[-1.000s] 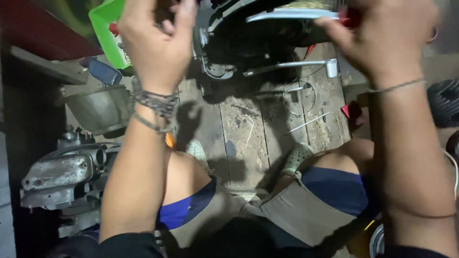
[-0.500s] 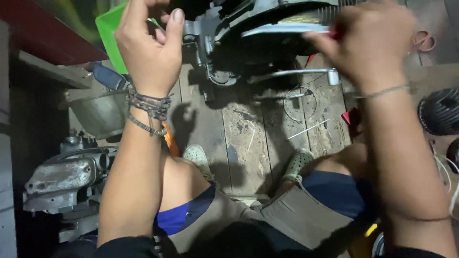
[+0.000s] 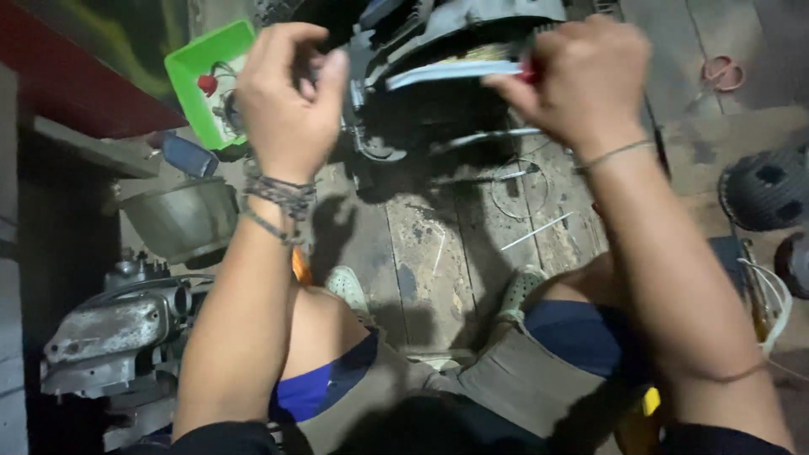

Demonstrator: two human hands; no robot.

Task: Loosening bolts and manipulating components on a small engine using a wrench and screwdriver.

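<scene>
Head view: right hand (image 3: 581, 80) is gripping a red-handled screwdriver (image 3: 459, 72), blade lying across the engine (image 3: 447, 34) on the wooden floor (image 3: 438, 244). Left hand (image 3: 286, 101) is curling loosely beside the engine, steadying; what it is pinching, cannot tell. Green tray (image 3: 198, 72) is sitting just behind.

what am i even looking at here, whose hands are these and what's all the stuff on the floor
The picture comes from a camera worn on a person's head, looking down past their knees at their own two bare hands. The right hand grips a tool with a red handle and a long pale blade, held against a dark grey engine part. The left hand, with cord bracelets on the wrist, is closed at that part's left side; what it pinches is hidden. Below lies a worn wooden floor. To the left are a green plastic tray, a metal bowl and a grey engine casing.
</scene>
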